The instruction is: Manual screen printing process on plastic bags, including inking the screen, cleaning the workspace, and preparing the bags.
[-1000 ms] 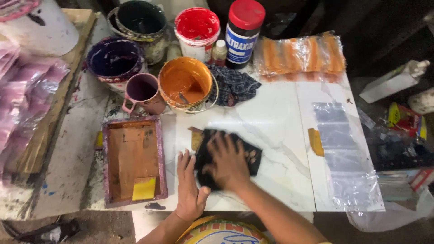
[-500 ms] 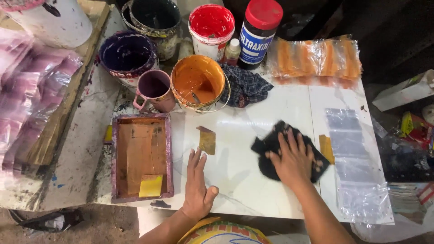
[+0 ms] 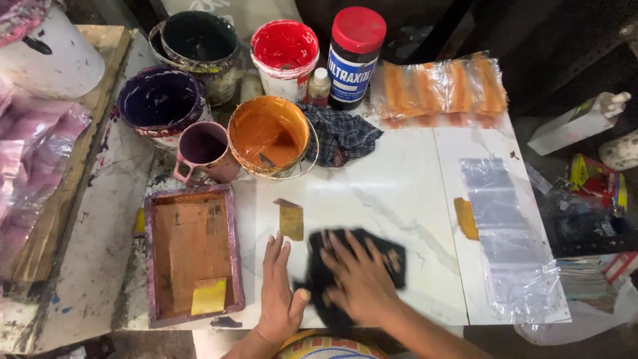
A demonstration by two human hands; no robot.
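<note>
Under the right hand, at the near edge of the white desk, lies a black cloth. The grip here is flat: fingers spread apart and pressed down on the cloth, not closed around it. The cloth shows beyond the fingertips on the far and right sides, so the palm sits over its near-left part.

Step in hand, as judged: wiping the desk surface with the cloth. The next stroke calls for steady downward pressure and a clear path past the small ochre card, which lies just beyond the cloth on its far-left side.

The left hand rests flat on the desk just left of the cloth, fingers open and holding nothing, thumb close to the cloth edge.

Left of that hand stands a shallow purple-rimmed tray stained orange, with a yellow pad at its near end. At the far side stand an orange paint bucket, a purple mug and a checked rag. A clear plastic sheet lies well apart to the right.
</note>
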